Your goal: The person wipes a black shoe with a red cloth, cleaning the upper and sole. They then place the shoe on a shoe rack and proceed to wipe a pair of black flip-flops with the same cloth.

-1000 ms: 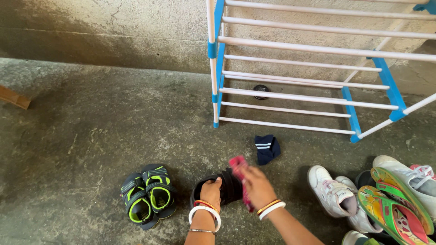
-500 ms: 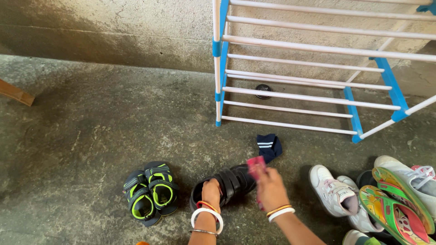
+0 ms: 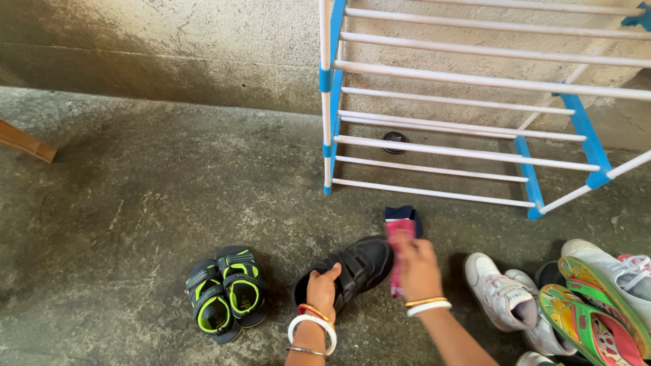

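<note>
Black and smooth, the strapped leather-look shoe (image 3: 356,268) is lying on the rough grey concrete floor (image 3: 135,203), its long axis running from heel at lower left to toe at upper right. We are gripping its heel opening with our left hand (image 3: 321,288), fingers hooked over the rim. Our right hand (image 3: 418,266), nearer the toe, is clenching a pink brush-like strip (image 3: 398,261) against it. Beside us: black-and-green sandals (image 3: 226,293), white sneakers (image 3: 503,293), a blue-and-white tube rack (image 3: 461,102).

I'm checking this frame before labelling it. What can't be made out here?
- Pink object in the right hand: motion-blurred, kind unclear.
- Navy sock: mostly hidden behind that hand.
- Small dark round item under the rack: too small.
- Colourful sandals: cut by the right edge.
</note>
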